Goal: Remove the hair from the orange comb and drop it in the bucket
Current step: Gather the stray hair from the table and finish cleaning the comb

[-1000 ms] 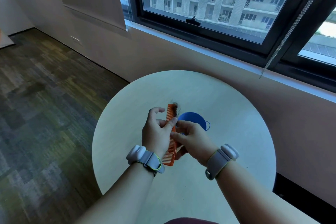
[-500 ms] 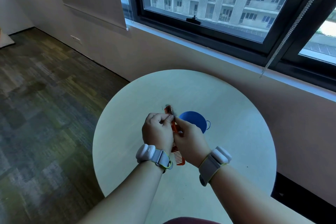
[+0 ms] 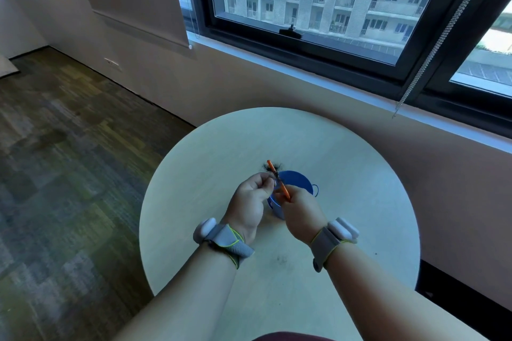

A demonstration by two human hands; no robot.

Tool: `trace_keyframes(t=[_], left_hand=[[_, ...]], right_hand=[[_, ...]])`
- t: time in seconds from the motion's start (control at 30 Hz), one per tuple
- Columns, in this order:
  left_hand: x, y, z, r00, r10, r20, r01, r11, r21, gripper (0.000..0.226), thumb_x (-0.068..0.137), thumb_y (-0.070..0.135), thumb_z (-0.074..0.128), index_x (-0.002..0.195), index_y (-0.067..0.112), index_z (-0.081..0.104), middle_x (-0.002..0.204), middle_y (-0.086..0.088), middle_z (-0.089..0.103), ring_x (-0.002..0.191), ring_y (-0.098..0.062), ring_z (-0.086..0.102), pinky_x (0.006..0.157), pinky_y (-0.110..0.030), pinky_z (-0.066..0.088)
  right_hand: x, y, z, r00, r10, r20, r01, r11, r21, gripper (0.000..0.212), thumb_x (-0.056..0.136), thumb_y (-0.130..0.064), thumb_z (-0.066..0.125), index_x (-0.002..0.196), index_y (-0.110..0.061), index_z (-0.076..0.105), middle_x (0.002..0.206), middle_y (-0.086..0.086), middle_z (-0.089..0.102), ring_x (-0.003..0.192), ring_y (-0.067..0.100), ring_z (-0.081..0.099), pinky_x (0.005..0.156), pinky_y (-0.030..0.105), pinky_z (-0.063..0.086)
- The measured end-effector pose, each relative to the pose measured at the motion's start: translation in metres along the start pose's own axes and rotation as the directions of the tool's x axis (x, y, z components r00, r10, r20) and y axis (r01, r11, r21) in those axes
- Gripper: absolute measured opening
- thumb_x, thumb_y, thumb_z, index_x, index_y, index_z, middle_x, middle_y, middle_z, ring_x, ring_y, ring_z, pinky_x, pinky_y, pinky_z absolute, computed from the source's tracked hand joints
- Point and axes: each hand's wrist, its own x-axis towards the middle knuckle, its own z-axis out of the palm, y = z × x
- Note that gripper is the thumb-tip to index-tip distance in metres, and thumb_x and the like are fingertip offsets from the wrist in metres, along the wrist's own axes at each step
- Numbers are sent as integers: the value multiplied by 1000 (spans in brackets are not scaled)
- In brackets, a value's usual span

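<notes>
My right hand (image 3: 300, 216) grips the orange comb (image 3: 278, 178) by its lower end, so the comb shows edge-on and slants up to the left over the blue bucket (image 3: 297, 184). A dark tuft of hair (image 3: 273, 166) clings near the comb's far tip. My left hand (image 3: 250, 201) is just left of the comb with its fingers curled, fingertips pinching at the hair by the teeth. Most of the bucket is hidden behind both hands.
The bucket stands on a round pale table (image 3: 360, 202) near its middle. A few loose hairs (image 3: 282, 258) lie on the tabletop between my wrists. A wall and window sill run behind the table; carpet floor lies to the left.
The comb passed from my left hand's grip to my right hand and turned edge-on over the bucket. My left hand moved up to the hair near the tip.
</notes>
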Motion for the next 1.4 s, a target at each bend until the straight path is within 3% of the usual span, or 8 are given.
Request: trace_keyframes(t=[0.2,0.4,0.6,0.83,0.93,1.17,1.33,1.4], left_hand=[[7,-18,-5,987,-1,-162,-11,997,-73,23,100,9,49,83,21,60,82,3,70,84,-12,61,68,-29,37],[8,-20,-6,991,-111,-76,93,974,-208,28,103,7,41,79,15,52,56,6,46,59,-12,34,51,-21,24],[15,-23,-24,992,120,-48,-88,899,429,37,86,54,68,87,17,70,65,-6,62,60,-10,49,61,-28,39],[10,-33,-18,885,447,-131,-222,651,726,41,96,38,57,69,8,62,62,-5,61,62,-28,52,56,-37,40],[13,-31,-21,820,555,-140,-234,549,802,38,92,39,55,67,11,60,68,-2,60,69,-31,52,57,-37,42],[30,-23,-27,885,316,-343,-10,748,664,34,96,30,60,70,10,67,68,-3,64,69,-26,54,58,-32,37],[39,-21,-29,874,323,-363,-12,761,648,33,97,31,59,73,10,68,72,-5,67,73,-29,59,64,-38,46],[38,-17,-27,858,380,-344,-75,757,649,28,97,33,60,81,14,73,83,-2,68,77,-22,59,67,-33,44]], right_hand=[[1,7,2,1000,14,16,-12,996,-84,18,99,-23,47,96,-18,64,89,6,66,85,30,60,77,39,49],[-4,10,1,1000,-6,12,6,1000,0,19,96,-38,57,87,-22,62,72,-5,58,67,15,53,60,30,42],[-3,10,-11,998,-38,55,23,968,252,21,91,-39,64,102,-23,70,64,-11,56,49,1,48,53,23,36],[-1,12,-6,986,-29,-161,35,999,40,22,87,-44,70,92,-23,67,76,-3,67,68,16,58,59,30,45],[-1,3,-10,991,-61,-117,49,993,-106,24,92,-45,64,94,-21,63,80,-3,64,74,20,57,63,31,44],[-14,-22,-8,994,11,113,3,993,-121,22,99,-38,52,96,-15,51,85,8,60,48,23,61,38,28,47],[-18,-31,-2,994,-52,92,66,986,-153,20,100,-32,51,95,-14,43,81,8,59,61,26,61,59,42,57],[-19,-34,-6,992,10,123,-20,996,81,18,100,-28,53,98,-12,45,87,14,59,63,33,68,53,45,59]])
